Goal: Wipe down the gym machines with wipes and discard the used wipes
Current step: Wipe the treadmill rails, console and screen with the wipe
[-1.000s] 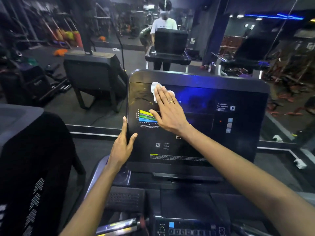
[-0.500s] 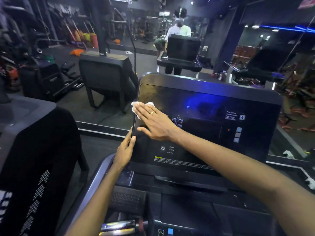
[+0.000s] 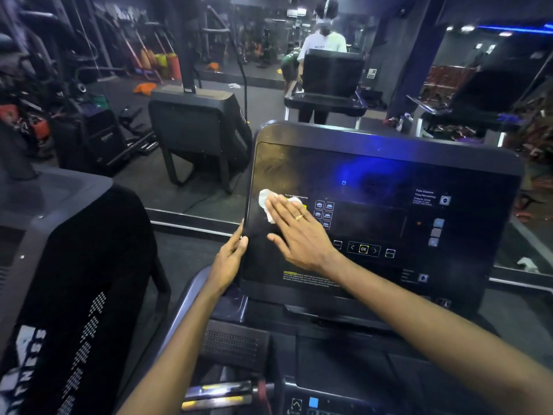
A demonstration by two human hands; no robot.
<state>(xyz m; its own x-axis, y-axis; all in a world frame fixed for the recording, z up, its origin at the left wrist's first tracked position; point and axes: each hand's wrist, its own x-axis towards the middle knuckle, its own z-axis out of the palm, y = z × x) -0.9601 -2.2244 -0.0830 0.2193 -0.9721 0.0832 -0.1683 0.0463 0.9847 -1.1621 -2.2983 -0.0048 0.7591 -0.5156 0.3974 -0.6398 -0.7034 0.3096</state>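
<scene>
Wiping step: our flat right hand (image 3: 302, 238) pressed the wipe (image 3: 266, 200) to the screen (image 3: 389, 175), our left hand (image 3: 229, 262) gripping its edge; we judged rightward strokes due next.

Right hand (image 3: 299, 235) hides most of the wipe (image 3: 264, 199).

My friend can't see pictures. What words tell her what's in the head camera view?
A person's right hand presses a white wipe flat on the left part of a gym machine's dark touchscreen, while the left hand grips the screen's left edge. A wall mirror behind shows the gym.
</scene>
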